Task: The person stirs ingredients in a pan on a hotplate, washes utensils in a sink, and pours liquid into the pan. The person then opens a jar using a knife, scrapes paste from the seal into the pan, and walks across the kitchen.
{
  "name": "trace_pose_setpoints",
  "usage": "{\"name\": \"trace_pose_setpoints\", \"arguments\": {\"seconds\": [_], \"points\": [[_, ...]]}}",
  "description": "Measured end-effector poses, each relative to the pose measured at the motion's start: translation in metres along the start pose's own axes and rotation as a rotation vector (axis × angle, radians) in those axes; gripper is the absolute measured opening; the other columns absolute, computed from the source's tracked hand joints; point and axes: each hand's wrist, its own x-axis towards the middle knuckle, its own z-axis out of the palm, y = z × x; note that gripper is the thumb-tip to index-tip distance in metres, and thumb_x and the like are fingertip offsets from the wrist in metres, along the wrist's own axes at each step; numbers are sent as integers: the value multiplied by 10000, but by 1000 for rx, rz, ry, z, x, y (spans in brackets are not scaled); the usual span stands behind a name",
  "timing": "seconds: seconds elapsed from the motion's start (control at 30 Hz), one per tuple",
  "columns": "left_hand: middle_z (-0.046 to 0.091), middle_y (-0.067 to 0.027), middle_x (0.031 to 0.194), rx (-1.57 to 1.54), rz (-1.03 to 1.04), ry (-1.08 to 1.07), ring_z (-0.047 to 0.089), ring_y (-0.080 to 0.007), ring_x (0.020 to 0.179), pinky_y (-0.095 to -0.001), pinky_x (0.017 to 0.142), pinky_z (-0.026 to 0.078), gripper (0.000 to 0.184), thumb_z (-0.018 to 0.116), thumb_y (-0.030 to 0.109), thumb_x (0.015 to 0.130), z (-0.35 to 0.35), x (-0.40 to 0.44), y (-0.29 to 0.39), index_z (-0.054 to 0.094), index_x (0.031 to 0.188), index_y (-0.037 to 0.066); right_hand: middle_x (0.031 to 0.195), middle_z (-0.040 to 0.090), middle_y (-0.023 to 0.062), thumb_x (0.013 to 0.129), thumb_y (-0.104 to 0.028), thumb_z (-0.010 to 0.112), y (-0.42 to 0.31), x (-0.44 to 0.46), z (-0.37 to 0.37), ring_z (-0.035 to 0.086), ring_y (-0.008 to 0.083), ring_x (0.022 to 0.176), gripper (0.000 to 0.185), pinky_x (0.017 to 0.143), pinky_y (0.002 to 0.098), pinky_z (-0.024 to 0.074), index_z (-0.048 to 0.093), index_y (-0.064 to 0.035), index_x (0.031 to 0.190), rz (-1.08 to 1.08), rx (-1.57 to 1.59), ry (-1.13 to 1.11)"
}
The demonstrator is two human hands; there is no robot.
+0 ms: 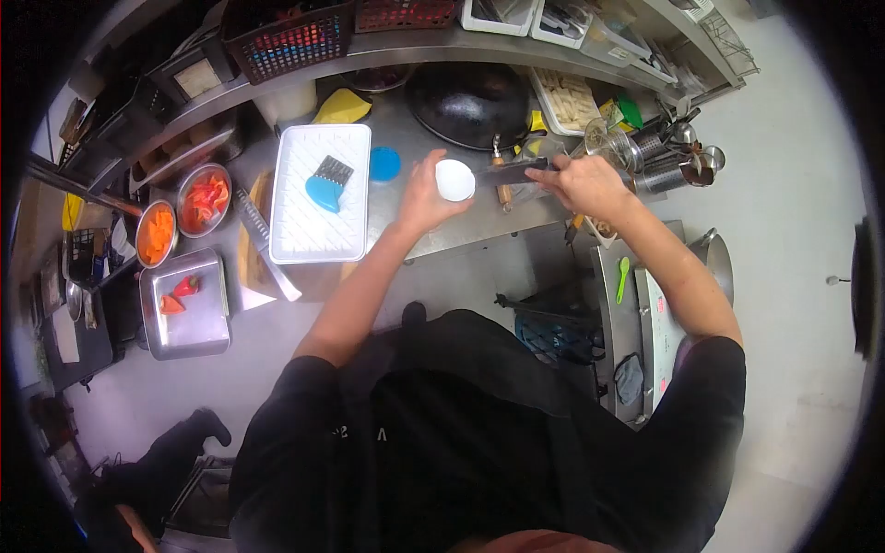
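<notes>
Kitchen before me, pale floor (802,276), steel counter (481,224) beneath a crowded shelf (406,46), left hand (424,198) above the counter, fingers curled round a white round object (455,181), right hand (588,187) gripping a dark knife (512,175) beside it.

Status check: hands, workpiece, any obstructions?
Left hand holding white round piece. Right hand gripping dark tool beside it. White tray with blue-handled cutter lies left, seemingly out of the way.

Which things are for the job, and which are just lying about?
For the job:
white round thing in left hand
dark flat tool in right hand
perhaps crinkle cutter in white tray

Seemingly just lying about:
wok
green spoon
</notes>
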Motion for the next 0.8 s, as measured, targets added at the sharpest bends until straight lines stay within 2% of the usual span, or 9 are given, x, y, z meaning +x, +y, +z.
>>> {"name": "trace_pose_setpoints", "arguments": {"seconds": [0.17,0.33,0.53,0.57,0.63,0.67,0.73,0.77,0.8], "points": [[503,-173,1183,1,55,-102,480,-347,1114,-409,971,379,858,805,326,549,-15,8,-5,387,1237,29,805,592,74,844,-290,562,10,14,2,617,245,635,293,558,370,501,625,-270,1130,-67,-9,12],[491,-176,1236,-81,14,-429,470,-322,1166,-373,990,372,911,788,328,540,-33,23,-15,353,1289,43,824,584,59,793,-242,593,19,28,5,615,232,630,349,550,351,501,620,-287,1137,-117,-62,9],[463,-165,1285,-89,81,-665,456,-325,1184,-375,1008,356,992,789,327,531,-53,39,-12,289,1346,63,768,542,33,745,-166,567,24,40,7,588,205,617,427,523,309,484,616,-313,1143,-231,-201,147],[463,-165,1285,-79,87,-664,456,-325,1184,-375,1008,356,992,789,327,531,-55,39,-11,289,1346,63,763,538,28,743,-151,558,25,37,12,577,199,621,435,525,300,479,617,-311,1144,-228,-218,184],[470,-152,1278,23,193,-495,449,-324,1191,-378,1020,347,926,788,299,564,-58,32,-9,325,1331,67,757,534,24,741,-135,549,24,32,14,567,192,624,444,528,290,474,618,-310,1144,-219,-234,227],[470,-152,1278,30,198,-501,449,-324,1191,-378,1020,347,926,788,299,564,-62,29,-9,325,1331,67,755,533,22,738,-133,548,22,30,17,562,188,627,448,536,286,475,619,-304,1146,-213,-236,249],[462,-149,1281,119,273,-350,434,-334,1204,-384,1009,362,736,781,273,646,-75,27,-2,437,1270,90,754,532,21,735,-131,547,21,25,21,557,184,631,452,545,281,476,619,-299,1148,-199,-232,278],[462,-149,1281,128,272,-356,434,-334,1204,-384,1009,362,736,781,273,646,-77,26,-3,437,1270,90,751,532,20,737,-131,544,21,24,24,557,184,633,445,548,281,478,621,-293,1144,-186,-221,270],[473,-144,1267,157,330,-428,454,-338,1180,-380,982,390,642,764,273,671,-81,24,-3,490,1218,79,748,531,20,739,-131,542,20,23,27,557,184,634,438,551,281,480,624,-288,1140,-176,-209,263]]}}
